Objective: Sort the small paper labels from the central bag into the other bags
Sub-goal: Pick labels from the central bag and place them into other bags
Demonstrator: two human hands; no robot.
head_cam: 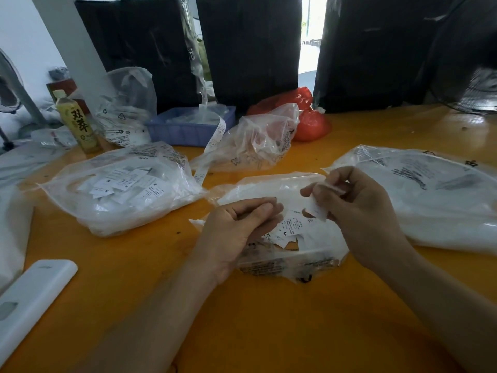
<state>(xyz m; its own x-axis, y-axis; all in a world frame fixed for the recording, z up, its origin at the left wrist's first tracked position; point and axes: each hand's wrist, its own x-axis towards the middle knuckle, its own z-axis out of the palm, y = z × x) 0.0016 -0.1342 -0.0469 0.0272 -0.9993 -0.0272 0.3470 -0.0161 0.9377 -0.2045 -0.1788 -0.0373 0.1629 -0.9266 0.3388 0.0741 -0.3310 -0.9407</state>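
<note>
The central clear bag (271, 189) lies open on the orange table (242, 319), with small white paper labels (289, 231) spilling at its mouth. My right hand (360, 211) pinches a white label (318, 210) between thumb and fingers just above that pile. My left hand (236, 227) sits beside it with fingers curled; whether it holds a label cannot be told. A clear bag full of labels (121, 189) lies to the left. Another large clear bag (435, 200) lies to the right.
A white flat device (35, 294) lies at the front left. At the back stand a tea bottle (76, 122), a blue basket (188, 127), a crumpled clear bag (252, 141), a red bag (309, 122) and black sacks (250, 47). A fan (468, 84) is far right.
</note>
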